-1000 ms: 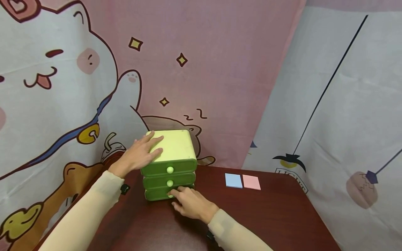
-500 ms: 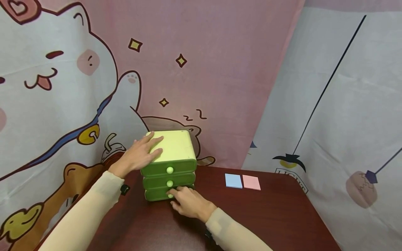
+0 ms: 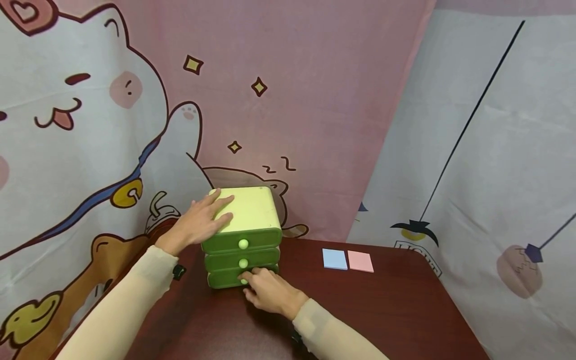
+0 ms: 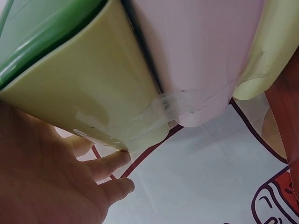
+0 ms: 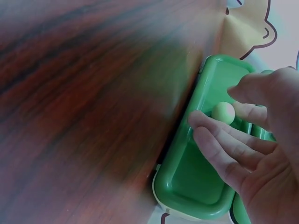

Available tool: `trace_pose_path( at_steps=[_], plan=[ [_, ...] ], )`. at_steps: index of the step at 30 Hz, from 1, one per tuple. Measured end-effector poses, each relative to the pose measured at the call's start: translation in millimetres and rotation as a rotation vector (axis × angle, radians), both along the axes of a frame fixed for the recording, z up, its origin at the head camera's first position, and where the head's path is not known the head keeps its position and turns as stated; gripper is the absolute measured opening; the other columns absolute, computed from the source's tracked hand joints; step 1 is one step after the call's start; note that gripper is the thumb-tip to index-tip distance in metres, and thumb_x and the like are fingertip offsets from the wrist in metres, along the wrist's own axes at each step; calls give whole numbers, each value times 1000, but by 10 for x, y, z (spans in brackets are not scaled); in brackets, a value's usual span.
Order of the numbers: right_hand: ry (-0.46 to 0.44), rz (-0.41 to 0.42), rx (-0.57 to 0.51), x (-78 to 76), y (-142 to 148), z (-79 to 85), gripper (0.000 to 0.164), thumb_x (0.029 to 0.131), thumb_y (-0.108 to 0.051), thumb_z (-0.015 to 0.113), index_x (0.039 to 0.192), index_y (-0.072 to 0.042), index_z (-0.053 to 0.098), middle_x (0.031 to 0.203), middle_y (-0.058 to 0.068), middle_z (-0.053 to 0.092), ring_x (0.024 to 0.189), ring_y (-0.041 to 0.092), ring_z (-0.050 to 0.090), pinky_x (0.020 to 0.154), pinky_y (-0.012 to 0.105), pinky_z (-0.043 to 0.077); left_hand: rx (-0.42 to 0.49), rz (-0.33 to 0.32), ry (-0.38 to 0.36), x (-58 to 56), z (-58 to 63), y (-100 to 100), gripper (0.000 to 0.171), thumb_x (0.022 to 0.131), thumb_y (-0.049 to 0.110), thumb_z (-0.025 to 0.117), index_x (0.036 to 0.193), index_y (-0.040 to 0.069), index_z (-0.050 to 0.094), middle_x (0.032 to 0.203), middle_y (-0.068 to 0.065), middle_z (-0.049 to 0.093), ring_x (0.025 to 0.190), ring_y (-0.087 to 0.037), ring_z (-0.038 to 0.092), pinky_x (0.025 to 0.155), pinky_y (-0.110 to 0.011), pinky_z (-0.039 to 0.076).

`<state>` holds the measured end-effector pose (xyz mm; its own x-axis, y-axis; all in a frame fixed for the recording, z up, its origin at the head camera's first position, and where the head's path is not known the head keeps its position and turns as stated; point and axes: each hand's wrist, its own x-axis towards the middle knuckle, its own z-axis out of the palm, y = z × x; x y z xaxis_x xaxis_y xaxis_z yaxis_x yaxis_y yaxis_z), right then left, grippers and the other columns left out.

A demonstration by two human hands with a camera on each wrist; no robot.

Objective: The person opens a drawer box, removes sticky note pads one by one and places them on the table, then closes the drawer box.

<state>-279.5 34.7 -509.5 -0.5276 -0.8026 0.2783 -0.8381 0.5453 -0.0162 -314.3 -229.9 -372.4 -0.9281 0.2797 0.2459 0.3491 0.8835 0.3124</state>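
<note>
A small chest of three green drawers [image 3: 243,239] with a pale yellow top stands on the dark table. My left hand [image 3: 198,222] rests on the left part of its top, fingers spread. In the left wrist view, clear tape [image 4: 159,112] crosses the yellow and pink tiers of the casing. My right hand [image 3: 272,291] is at the bottom drawer [image 5: 196,177]. Its fingers lie on two sides of that drawer's round light-green knob [image 5: 223,113] and hold it. All three drawer fronts sit close to the casing.
A blue sticky-note pad [image 3: 335,259] and a pink one [image 3: 360,261] lie side by side to the right of the chest. Printed cloth [image 3: 324,125] hangs behind the brown table [image 3: 382,310].
My right hand and forearm have shifted very slightly left, with the fingers still at the bottom knob. The left hand and the chest look unmoved.
</note>
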Motion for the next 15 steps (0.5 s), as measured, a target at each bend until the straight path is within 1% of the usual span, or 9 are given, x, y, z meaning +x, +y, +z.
trace_pose_path(
  at_steps=[7,15],
  plan=[
    [23,-1,-4,-1,-8,-2,22,110,-19,82,131,-14,81,104,-2,82,89,2,76,71,12,59,-2,-1,-5,-20,-8,-12,70,124,57,44,185,24,38,195,-26,19,175,-63,26,139,-88,14],
    [23,9,-1,5,2,13,23,109,-18,82,131,-14,82,103,-2,82,87,1,75,69,11,57,-5,7,-7,-23,0,-9,70,123,58,43,185,24,38,195,-26,19,176,-62,25,140,-88,13]
  ],
)
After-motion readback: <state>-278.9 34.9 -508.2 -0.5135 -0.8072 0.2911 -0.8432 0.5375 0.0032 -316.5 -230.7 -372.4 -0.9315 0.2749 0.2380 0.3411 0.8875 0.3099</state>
